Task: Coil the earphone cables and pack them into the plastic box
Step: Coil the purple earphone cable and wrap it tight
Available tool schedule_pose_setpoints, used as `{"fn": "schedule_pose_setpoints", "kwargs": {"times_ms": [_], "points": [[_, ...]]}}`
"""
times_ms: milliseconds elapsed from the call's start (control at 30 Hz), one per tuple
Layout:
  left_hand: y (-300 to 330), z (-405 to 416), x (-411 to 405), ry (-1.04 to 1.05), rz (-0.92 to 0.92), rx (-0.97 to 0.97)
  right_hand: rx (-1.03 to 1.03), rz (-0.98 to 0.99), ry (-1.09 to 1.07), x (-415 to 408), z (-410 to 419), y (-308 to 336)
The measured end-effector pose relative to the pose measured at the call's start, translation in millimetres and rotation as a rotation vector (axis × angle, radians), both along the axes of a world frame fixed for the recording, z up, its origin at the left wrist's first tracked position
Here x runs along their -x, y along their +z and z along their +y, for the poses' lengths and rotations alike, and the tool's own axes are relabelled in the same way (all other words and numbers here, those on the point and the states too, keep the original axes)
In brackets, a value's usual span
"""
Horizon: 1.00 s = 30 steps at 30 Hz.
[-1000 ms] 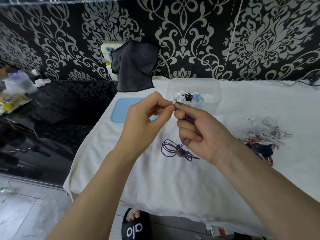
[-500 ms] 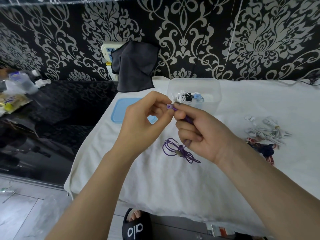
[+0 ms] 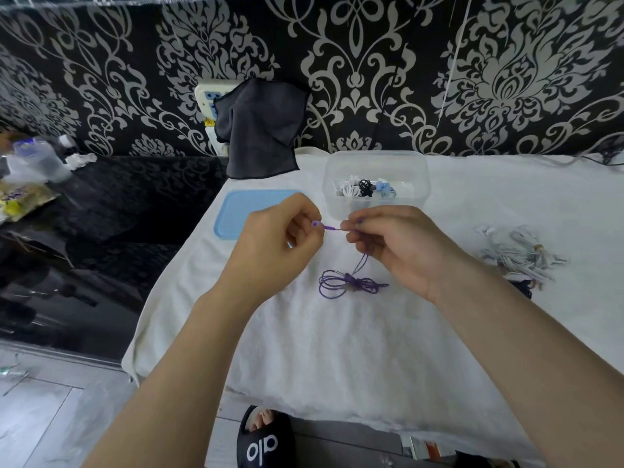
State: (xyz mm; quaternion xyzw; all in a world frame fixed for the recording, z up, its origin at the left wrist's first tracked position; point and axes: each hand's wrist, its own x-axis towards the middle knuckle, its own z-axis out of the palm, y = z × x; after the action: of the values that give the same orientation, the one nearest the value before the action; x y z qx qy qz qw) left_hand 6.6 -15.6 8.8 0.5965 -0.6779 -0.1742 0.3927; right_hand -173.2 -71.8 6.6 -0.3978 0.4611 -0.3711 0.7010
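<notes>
A purple earphone cable (image 3: 351, 284) lies partly bundled on the white cloth, and one strand rises from it to my hands. My left hand (image 3: 280, 246) pinches the purple end piece. My right hand (image 3: 398, 246) pinches the same strand just to the right, a short straight piece stretched between the two hands. Behind my hands stands the clear plastic box (image 3: 376, 163), open, holding white, black and blue coiled earphones. Its blue lid (image 3: 236, 214) lies flat to the left of the box.
A pile of white and dark earphone cables (image 3: 520, 255) lies on the cloth at the right. A dark cloth (image 3: 260, 130) hangs over a wall socket behind the table. A black glossy counter with bottles sits to the left. My sandalled foot shows below the table edge.
My hands have moved apart, the left to the left, drawing a short length of purple strand out between them. The bundle on the cloth has shifted slightly.
</notes>
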Motion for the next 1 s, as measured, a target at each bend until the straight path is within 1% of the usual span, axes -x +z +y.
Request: {"fn": "schedule_pose_setpoints", "kwargs": {"times_ms": [133,200,267,367,467,567,767,867,1000], "points": [[-10.6,-1.9,6.9,-0.082,-0.107,-0.15,0.255,0.316,-0.02,0.9,-2.0,-12.2],[-16.6,-2.7,11.4,-0.136,-0.127,-0.216,0.345,0.426,-0.026,1.0,-1.9,-13.9],[-21.4,-4.3,14.1,-0.169,-0.117,-0.273,0.404,0.495,-0.031,1.5,-2.2,-13.8],[-24.3,-8.0,8.4,-0.129,-0.104,-0.35,0.4,0.509,-0.048,5.5,-3.6,-11.4],[-28.9,-8.9,-4.9,-0.054,-0.158,-0.456,0.37,0.495,-0.063,11.8,-6.1,-8.9],[-36.6,-6.4,-8.8,-0.063,-0.203,-0.565,0.372,0.493,-0.058,12.7,-7.2,-8.5],[-41.0,-9.2,-3.4,-0.13,-0.289,-0.505,0.401,0.497,-0.003,5.6,-4.0,-7.6],[-37.4,-8.9,-5.5,-0.115,-0.21,-0.478,0.399,0.47,0.005,6.4,-2.5,-7.6],[-19.3,-8.7,-0.2,-0.057,0.002,-0.394,0.423,0.458,0.021,5.7,-2.4,-7.0]]}}
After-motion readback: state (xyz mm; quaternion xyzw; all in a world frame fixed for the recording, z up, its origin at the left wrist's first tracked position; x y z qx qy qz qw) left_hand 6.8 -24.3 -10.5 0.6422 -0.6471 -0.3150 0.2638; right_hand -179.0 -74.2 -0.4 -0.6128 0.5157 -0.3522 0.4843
